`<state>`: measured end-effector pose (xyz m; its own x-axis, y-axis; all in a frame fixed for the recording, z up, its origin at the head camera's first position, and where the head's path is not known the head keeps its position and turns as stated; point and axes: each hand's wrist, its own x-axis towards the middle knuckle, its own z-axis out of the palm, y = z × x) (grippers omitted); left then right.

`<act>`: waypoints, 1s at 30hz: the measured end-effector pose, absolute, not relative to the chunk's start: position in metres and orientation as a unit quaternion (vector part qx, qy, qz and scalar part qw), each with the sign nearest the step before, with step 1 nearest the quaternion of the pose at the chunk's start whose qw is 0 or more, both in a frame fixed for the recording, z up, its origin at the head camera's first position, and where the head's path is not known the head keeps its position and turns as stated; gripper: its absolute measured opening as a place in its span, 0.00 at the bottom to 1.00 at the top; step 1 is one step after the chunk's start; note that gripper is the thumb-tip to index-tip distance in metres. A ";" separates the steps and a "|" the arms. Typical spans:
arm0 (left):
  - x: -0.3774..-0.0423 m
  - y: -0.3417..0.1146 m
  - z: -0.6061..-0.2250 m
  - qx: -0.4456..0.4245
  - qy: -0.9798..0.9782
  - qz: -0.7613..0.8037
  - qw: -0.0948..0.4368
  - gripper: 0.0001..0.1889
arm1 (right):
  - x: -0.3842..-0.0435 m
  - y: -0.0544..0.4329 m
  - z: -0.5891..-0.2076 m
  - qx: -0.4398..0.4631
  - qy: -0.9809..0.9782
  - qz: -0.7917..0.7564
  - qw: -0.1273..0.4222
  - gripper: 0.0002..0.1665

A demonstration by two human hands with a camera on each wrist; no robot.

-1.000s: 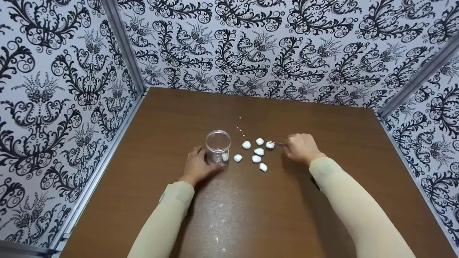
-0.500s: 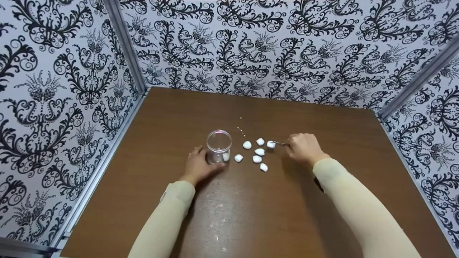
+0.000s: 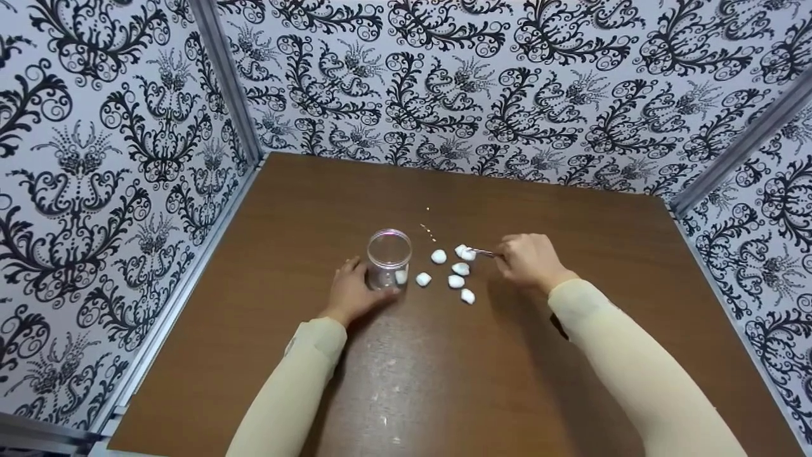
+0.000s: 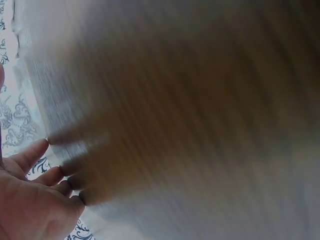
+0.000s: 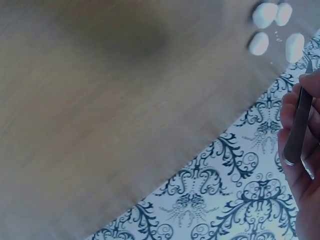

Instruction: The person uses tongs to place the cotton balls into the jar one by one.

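Observation:
In the head view, my left hand point(image 3: 353, 291) holds the lower part of a clear jar point(image 3: 389, 251), fingers on its left side and thumb along the front. A white cotton ball point(image 3: 401, 277) shows through the jar's wall. My right hand point(image 3: 528, 259) pinches metal tweezers point(image 3: 486, 252), also seen in the right wrist view as slim steel tweezers point(image 5: 299, 125). Their tips are at a cotton ball point(image 3: 469, 254), which overlaps another one behind it. The jar does not show in the left wrist view, where only part of the left hand point(image 4: 37, 200) appears.
Several loose cotton balls lie between the hands, among them one cotton ball point(image 3: 423, 279) near the jar and another cotton ball point(image 3: 467, 296) nearest the person. Small light spots point(image 3: 428, 232) mark the brown table point(image 3: 304, 209). Patterned walls point(image 3: 444, 89) enclose the table.
My right hand has moved slightly left with the tweezers. The cotton ball at their tips has shifted left, from beside its neighbour to overlapping it. The left hand and jar stay put.

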<state>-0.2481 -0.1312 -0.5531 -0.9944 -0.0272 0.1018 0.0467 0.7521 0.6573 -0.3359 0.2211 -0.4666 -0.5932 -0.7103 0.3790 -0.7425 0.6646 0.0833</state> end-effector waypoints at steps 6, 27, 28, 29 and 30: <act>-0.250 -0.131 -0.551 -0.008 -0.936 -0.348 0.048 0.44 | -0.335 0.210 -0.450 0.426 -0.879 0.044 0.210 0.05; -0.249 -0.132 -0.553 -0.004 -0.938 -0.340 0.063 0.46 | -0.318 0.119 -0.412 0.505 -0.824 0.061 0.248 0.05; -0.248 -0.132 -0.553 -0.002 -0.939 -0.339 0.060 0.46 | -0.317 0.115 -0.414 0.507 -0.824 0.060 0.243 0.05; -0.248 -0.132 -0.552 -0.001 -0.939 -0.339 0.057 0.46 | -0.317 0.113 -0.417 0.510 -0.825 0.059 0.238 0.05; -0.248 -0.132 -0.552 -0.001 -0.938 -0.341 0.055 0.46 | -0.316 0.110 -0.419 0.511 -0.825 0.058 0.234 0.05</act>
